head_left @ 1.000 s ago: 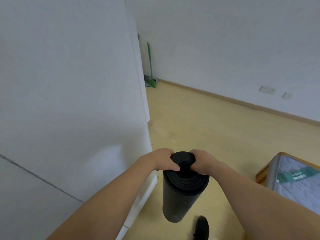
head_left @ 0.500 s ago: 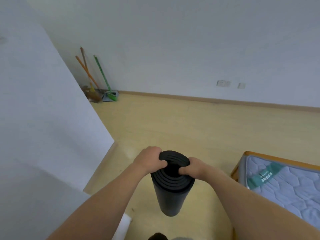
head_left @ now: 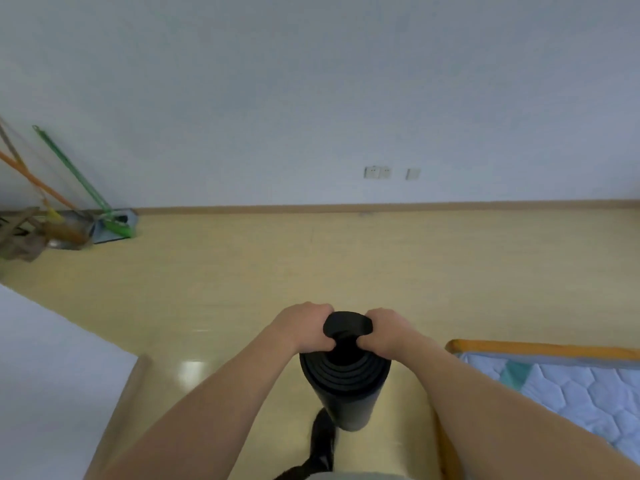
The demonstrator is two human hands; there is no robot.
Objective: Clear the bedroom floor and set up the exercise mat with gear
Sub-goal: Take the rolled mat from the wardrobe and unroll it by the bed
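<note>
Pale wall (head_left: pixel 311 98) above, wooden floor (head_left: pixel 311 265) below; brooms (head_left: pixel 79 181) upper left, sockets (head_left: pixel 377 172) centre right, mattress (head_left: pixel 568 386) lower right.

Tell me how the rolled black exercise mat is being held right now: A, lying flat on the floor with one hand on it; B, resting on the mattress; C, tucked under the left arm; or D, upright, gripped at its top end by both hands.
D: the rolled black mat hangs upright, with the left hand and right hand both gripping its top end.
</note>
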